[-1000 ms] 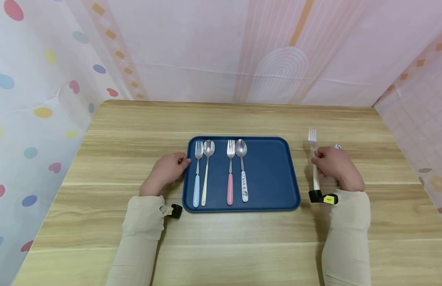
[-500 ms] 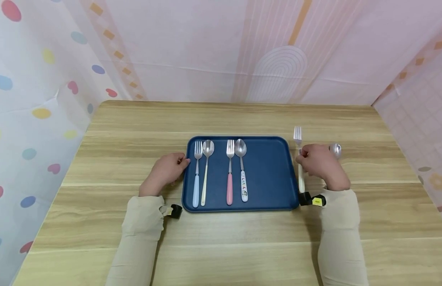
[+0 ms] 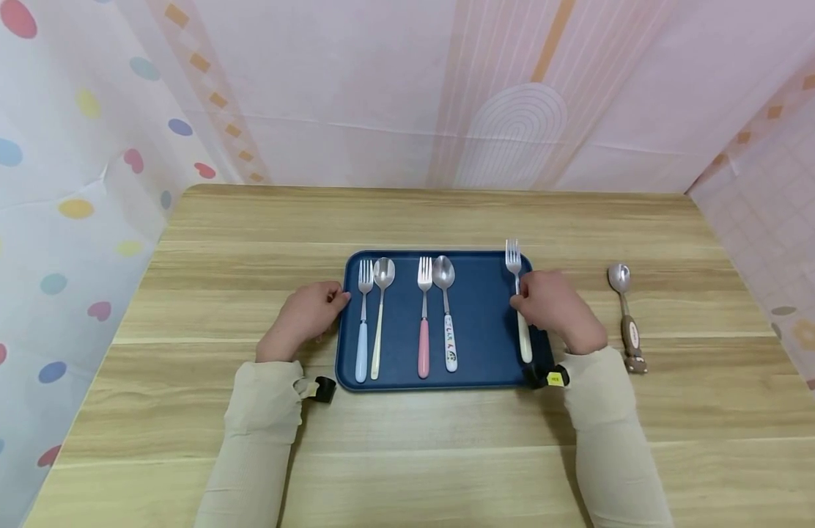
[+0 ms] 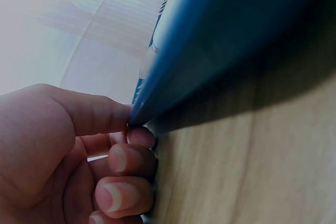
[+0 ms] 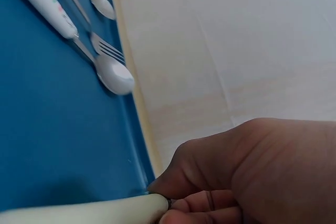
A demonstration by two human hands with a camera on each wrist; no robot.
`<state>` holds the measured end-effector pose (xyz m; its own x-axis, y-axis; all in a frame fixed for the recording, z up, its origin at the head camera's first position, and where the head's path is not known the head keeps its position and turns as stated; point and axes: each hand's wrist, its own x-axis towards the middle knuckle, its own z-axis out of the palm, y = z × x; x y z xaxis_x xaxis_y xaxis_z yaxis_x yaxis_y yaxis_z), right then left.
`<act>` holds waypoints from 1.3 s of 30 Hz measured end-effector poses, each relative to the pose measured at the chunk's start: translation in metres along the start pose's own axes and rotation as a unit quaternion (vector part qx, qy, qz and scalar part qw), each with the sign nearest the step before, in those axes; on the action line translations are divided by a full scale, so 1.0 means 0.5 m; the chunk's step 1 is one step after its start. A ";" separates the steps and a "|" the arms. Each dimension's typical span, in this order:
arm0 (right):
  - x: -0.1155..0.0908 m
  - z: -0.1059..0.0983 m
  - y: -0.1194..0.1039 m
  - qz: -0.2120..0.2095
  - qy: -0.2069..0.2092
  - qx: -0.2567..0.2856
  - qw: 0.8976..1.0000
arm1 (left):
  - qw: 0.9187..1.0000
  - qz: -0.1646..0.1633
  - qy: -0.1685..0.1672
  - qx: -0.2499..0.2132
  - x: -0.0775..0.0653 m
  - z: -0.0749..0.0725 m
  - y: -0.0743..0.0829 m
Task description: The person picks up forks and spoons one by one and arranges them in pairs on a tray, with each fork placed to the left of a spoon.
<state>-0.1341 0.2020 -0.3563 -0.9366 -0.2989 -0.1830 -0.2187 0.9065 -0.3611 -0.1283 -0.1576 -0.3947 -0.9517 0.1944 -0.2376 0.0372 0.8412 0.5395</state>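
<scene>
the cream-handled fork (image 3: 524,336) is over the right part of the blue tray (image 3: 485,323), tines pointing far and overlapping the far rim; whether it touches down i cannot tell. the right hand (image 3: 551,302) pinches it near the neck. the left hand (image 3: 311,312) grips the tray's left rim. leftward on the tray lie the patterned spoon (image 3: 450,341), the pink fork (image 3: 423,348), the yellow spoon (image 3: 377,334) and the blue fork (image 3: 362,348). the brown spoon (image 3: 629,330) lies on the table (image 3: 711,403), right of the tray. a pinch so near the neck might let the handle swing and drop crooked; released here, the tines could catch on the far rim. a tug by the left hand could shift the whole row askew.
</scene>
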 end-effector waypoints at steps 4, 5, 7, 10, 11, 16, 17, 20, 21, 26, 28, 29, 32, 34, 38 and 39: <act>0.007 0.014 -0.015 -0.002 -0.009 0.003 1.000 | 1.000 -0.001 -0.002 -0.001 -0.001 0.000 0.001; 0.008 0.017 -0.018 -0.001 -0.011 0.003 1.000 | 1.000 -0.001 -0.003 -0.001 -0.001 0.000 0.000; 0.010 0.022 -0.024 0.003 -0.017 0.002 1.000 | 1.000 -0.001 -0.005 -0.001 -0.001 0.000 0.000; 0.013 0.028 -0.030 0.007 -0.027 0.001 1.000 | 1.000 0.000 -0.005 -0.001 -0.001 0.001 -0.002; 0.014 0.030 -0.031 0.008 -0.030 0.001 1.000 | 1.000 0.000 -0.004 -0.001 -0.001 0.001 -0.002; 0.014 0.037 -0.036 0.014 -0.039 -0.002 0.999 | 1.000 0.001 -0.005 -0.002 0.000 0.002 -0.001; 0.014 0.038 -0.036 0.012 -0.039 -0.004 0.999 | 1.000 0.000 -0.006 -0.002 0.000 0.001 -0.001; 0.014 0.041 -0.037 0.016 -0.037 -0.003 0.999 | 1.000 0.000 -0.006 -0.002 0.001 0.001 -0.001; 0.014 0.042 -0.038 0.015 -0.036 -0.003 0.999 | 1.000 0.000 -0.006 -0.003 0.001 0.001 -0.001; 0.016 0.047 -0.041 0.014 -0.041 0.006 0.999 | 1.000 0.002 -0.006 -0.001 0.000 -0.001 -0.001; 0.017 0.047 -0.043 0.017 -0.048 0.013 0.999 | 1.000 0.001 -0.007 0.000 -0.001 -0.001 -0.002; 0.017 0.048 -0.044 0.018 -0.051 0.016 0.998 | 1.000 0.001 -0.007 0.000 -0.001 -0.001 -0.002; 0.018 0.049 -0.046 0.021 -0.058 0.021 0.998 | 1.000 -0.001 -0.009 -0.001 -0.003 -0.001 -0.003; 0.018 0.049 -0.046 0.020 -0.059 0.023 0.998 | 1.000 -0.002 -0.010 0.000 -0.004 -0.002 -0.004; 0.019 0.051 -0.046 0.019 -0.061 0.021 0.998 | 1.000 -0.001 -0.009 0.001 -0.006 -0.003 -0.005; 0.019 0.052 -0.046 0.018 -0.062 0.021 0.998 | 1.000 0.000 -0.009 0.001 -0.006 -0.003 -0.006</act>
<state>-0.1309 0.1707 -0.3735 -0.9022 -0.3034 -0.3066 -0.1720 0.9049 -0.3893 -0.1258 -0.1614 -0.3942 -0.9464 0.2022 -0.2519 0.0366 0.8420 0.5383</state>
